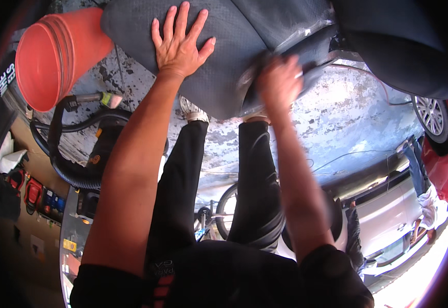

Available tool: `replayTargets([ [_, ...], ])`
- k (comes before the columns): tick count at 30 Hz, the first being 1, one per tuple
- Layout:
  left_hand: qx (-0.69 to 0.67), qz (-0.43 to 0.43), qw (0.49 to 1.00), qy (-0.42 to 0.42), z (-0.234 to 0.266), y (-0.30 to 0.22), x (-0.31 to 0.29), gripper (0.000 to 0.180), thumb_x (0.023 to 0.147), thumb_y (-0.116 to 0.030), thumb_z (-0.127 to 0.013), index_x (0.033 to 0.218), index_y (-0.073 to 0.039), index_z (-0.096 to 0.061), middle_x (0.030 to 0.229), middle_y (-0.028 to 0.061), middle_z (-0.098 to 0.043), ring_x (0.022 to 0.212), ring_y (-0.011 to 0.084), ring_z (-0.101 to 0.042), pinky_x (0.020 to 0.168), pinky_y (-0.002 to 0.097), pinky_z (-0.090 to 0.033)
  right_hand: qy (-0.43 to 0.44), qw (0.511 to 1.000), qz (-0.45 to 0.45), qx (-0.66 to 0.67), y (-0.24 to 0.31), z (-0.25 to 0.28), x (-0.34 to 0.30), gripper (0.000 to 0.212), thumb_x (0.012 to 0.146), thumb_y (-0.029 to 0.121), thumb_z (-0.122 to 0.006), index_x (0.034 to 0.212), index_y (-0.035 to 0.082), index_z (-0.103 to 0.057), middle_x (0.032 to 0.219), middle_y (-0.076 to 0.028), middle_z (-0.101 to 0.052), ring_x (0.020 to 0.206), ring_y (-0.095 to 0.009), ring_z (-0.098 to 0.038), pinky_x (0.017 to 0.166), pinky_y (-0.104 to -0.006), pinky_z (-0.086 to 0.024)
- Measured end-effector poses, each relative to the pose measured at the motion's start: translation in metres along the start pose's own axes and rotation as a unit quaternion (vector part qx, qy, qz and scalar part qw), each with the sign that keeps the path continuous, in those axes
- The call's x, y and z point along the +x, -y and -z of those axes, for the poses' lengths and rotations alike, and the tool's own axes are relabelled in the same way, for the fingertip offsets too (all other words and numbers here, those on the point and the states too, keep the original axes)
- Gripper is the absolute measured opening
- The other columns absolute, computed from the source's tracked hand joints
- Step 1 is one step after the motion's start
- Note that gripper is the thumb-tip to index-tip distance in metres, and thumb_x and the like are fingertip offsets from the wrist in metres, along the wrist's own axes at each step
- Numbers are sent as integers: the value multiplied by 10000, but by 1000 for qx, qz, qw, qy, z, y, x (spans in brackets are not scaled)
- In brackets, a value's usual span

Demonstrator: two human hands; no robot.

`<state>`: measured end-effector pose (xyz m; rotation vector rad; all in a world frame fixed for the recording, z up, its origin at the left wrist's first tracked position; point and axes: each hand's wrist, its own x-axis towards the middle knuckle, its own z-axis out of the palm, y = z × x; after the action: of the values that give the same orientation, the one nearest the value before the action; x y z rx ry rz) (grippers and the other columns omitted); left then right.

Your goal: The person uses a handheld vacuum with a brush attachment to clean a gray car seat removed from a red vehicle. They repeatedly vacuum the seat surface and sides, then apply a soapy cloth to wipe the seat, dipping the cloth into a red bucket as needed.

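Worn, blotchy grey concrete floor runs under me, and I am bent right over, so my own black-trousered legs fill the middle of the view with cars beyond them. A dark grey car seat, taken out of its vehicle, lies across the top of the view on that floor, and it is what both my hands are on.

My left hand is spread wide, fingers fanned and palm flat on the fabric cushion near its lower edge. I judge it is there to pin the seat down and keep the cloth taut, since the seat has nothing else steadying it. My right hand is blurred, at the seat's lower right corner, where a clear plastic wrap shows over the fabric. It looks curled around something pale, perhaps a cloth or a fold of that plastic, but I cannot tell what it holds or how tightly.

An orange bucket lies on its side at the upper left, mouth towards me, close beside the seat's left end. Below it stands a black vacuum cleaner with a ribbed hose looping round it, its nozzle near the bucket, within reach. At the right edge another person stands beside a red car, well apart from me.
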<state>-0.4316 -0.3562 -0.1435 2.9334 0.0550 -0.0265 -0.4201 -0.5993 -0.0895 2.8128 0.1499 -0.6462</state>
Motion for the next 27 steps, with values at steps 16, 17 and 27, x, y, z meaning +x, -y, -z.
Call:
replayTargets([
  [16,9,7,1000,0,4,-1,1,654,919,-462,-702,1534,-291,-559,1687,71,-416,1556,311,-359,1275,593,-200,-120,921,106,355,148,112,150,661,940,542,-748,1451,137,-635,1473,-221,-608,1332,-422,-563,1027,-576,-522],
  [17,-25,-8,1000,-10,-3,-12,8,651,918,-457,-703,1530,-284,-564,1688,71,-416,1555,311,-360,1275,593,-203,-188,915,124,334,128,102,152,605,926,478,-767,1399,119,-648,1373,-197,-634,1233,-405,-599,983,-546,-535],
  [27,-31,29,999,-22,-5,0,-7,695,928,-427,-674,1592,-284,-525,1726,76,-390,1572,295,-362,1283,549,-202,-136,921,275,239,-12,-11,50,729,776,143,-816,1460,59,-579,1105,-161,-601,992,-386,-611,877,-494,-522],
])
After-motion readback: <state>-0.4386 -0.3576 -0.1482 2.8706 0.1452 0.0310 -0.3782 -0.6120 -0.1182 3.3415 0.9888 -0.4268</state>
